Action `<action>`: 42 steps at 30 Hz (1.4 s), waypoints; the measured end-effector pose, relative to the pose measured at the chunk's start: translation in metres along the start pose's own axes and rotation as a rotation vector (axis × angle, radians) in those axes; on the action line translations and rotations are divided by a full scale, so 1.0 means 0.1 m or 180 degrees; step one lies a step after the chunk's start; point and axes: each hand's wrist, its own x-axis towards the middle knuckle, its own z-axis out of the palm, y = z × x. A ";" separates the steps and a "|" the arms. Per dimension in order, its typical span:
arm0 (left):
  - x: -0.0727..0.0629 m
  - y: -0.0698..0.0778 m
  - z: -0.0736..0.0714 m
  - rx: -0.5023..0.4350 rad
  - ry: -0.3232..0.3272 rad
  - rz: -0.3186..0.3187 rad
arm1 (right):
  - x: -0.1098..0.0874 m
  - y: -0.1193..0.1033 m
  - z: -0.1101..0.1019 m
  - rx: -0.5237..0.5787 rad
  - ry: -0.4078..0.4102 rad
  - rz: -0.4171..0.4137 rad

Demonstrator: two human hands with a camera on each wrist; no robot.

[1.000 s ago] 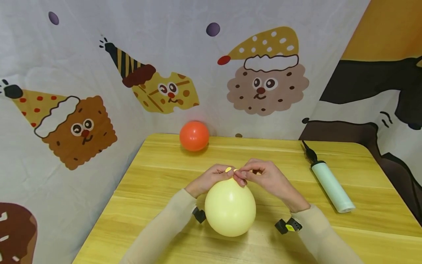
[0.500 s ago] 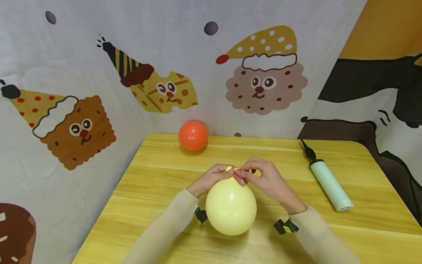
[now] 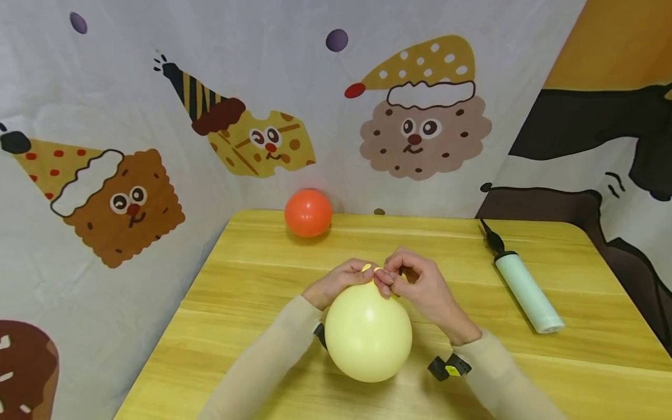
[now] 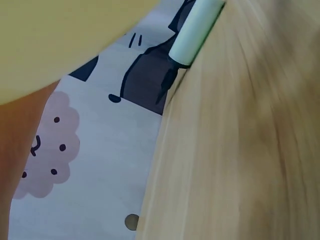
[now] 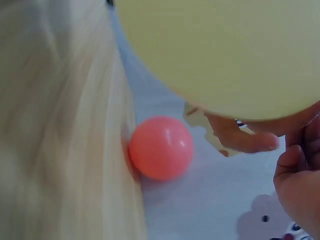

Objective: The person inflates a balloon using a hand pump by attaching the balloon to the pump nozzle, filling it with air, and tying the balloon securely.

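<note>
A pale yellow inflated balloon (image 3: 367, 335) hangs neck up above the table, filling the top of both wrist views. My left hand (image 3: 338, 283) pinches its neck from the left, and a small yellow tip pokes up by the thumb. From the right, my right hand (image 3: 422, 286) meets the left fingertips and pinches at the stretched neck end. The fingers hide most of the neck, so I cannot tell how it is wound. The right wrist view has the right thumb and curled fingers (image 5: 302, 190) at the right edge, with left fingers (image 5: 245, 140) below the balloon.
An orange-red balloon (image 3: 308, 213) rests at the back edge of the wooden table (image 3: 226, 326). A mint-green hand pump (image 3: 527, 291) with a black nozzle lies on the right. Behind the table hangs a cloth (image 3: 252, 52) printed with cartoon figures.
Both hands stay at the balloon's neck. The right hand's fingers have shifted slightly and its wrist has moved a little left. The yellow balloon looks slightly larger in view.
</note>
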 end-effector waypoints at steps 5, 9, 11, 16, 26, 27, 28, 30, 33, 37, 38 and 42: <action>0.06 0.07 -0.01 -0.0065 -0.0137 0.0023 | 0.01 0.03 0.01 0.1097 -0.0275 0.0274; 0.10 0.11 -0.04 0.0057 -0.0276 0.0030 | 0.03 0.08 -0.01 0.2013 -0.0613 0.0553; 0.10 0.13 -0.07 0.0187 -0.0327 0.0006 | 0.04 0.11 -0.03 0.2233 -0.0715 0.0651; 0.10 0.13 -0.15 0.0408 -0.0361 -0.0055 | 0.05 0.18 -0.05 0.2332 -0.0782 0.0750; 0.06 0.07 -0.16 0.0460 -0.0028 0.0027 | 0.06 0.25 -0.10 0.2035 -0.0976 0.0651; 0.05 0.06 -0.16 0.0471 0.0028 0.0040 | 0.06 0.25 -0.11 0.1940 -0.0974 0.0643; 0.05 0.06 -0.15 0.0474 0.0070 0.0054 | 0.06 0.24 -0.12 0.1845 -0.0975 0.0627; 0.05 0.05 -0.14 0.0503 0.0185 0.0091 | 0.07 0.22 -0.13 0.1690 -0.0944 0.0644; 0.04 0.04 -0.12 0.0552 0.0395 0.0150 | 0.08 0.21 -0.16 0.1526 -0.0904 0.0718; 0.04 0.02 -0.08 0.0486 0.0824 0.0100 | 0.07 0.23 -0.19 0.1310 -0.0906 0.0775; 0.03 0.01 -0.07 0.0423 0.0924 0.0057 | 0.07 0.24 -0.20 0.1254 -0.0924 0.0763; 0.02 0.00 -0.04 0.0187 0.1230 -0.0082 | 0.05 0.24 -0.21 0.1091 -0.0960 0.0776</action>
